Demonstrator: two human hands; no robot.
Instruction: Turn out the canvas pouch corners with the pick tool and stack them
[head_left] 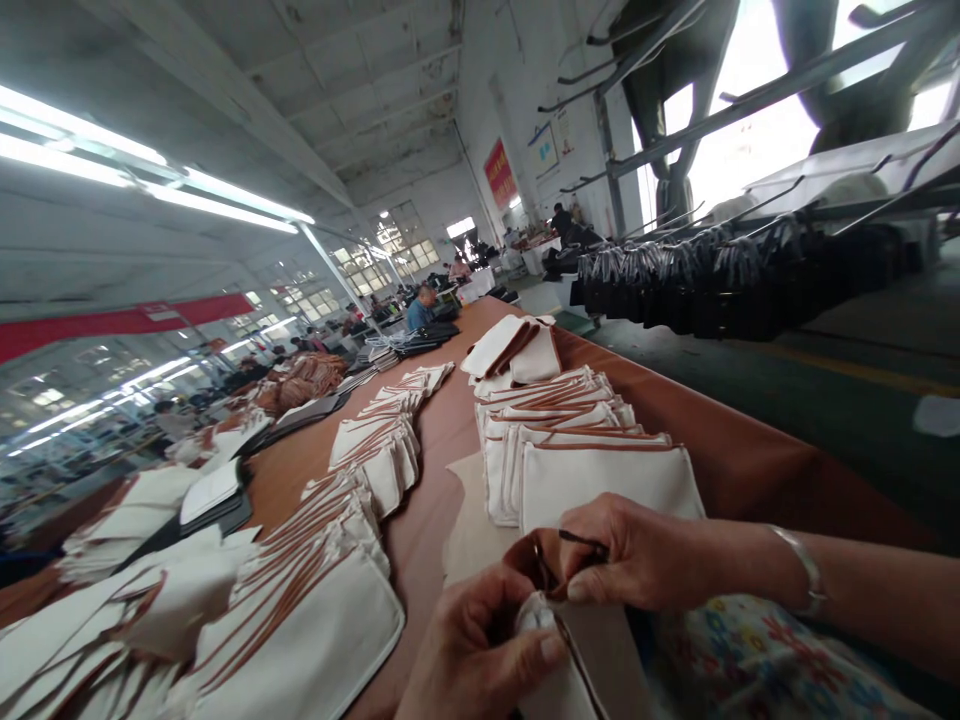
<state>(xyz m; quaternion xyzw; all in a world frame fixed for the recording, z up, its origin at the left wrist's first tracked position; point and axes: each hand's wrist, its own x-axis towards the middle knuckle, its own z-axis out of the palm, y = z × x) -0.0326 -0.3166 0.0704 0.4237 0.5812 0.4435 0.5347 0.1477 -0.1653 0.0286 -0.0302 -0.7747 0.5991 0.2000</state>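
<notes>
A white fabric pouch with brown trim (551,690) is between my hands at the table's near edge. My left hand (487,640) pinches its white edge, thumb on top. My right hand (626,550) grips the brown trim at the pouch's upper end. A thin dark piece, perhaps a zipper end or small tool, sticks out by the right fingers; I cannot tell which. Just beyond my hands stands a row of white pouches with brown edges (600,480). The lower part of the held pouch runs out of view.
Brown sheeting covers the long table (427,560). Overlapping white pouches (315,620) line its left side, with more pouches (514,350) piled farther up. Black items hang on a metal rack (705,290) at the right. A person in blue (421,310) sits beyond the table's far left.
</notes>
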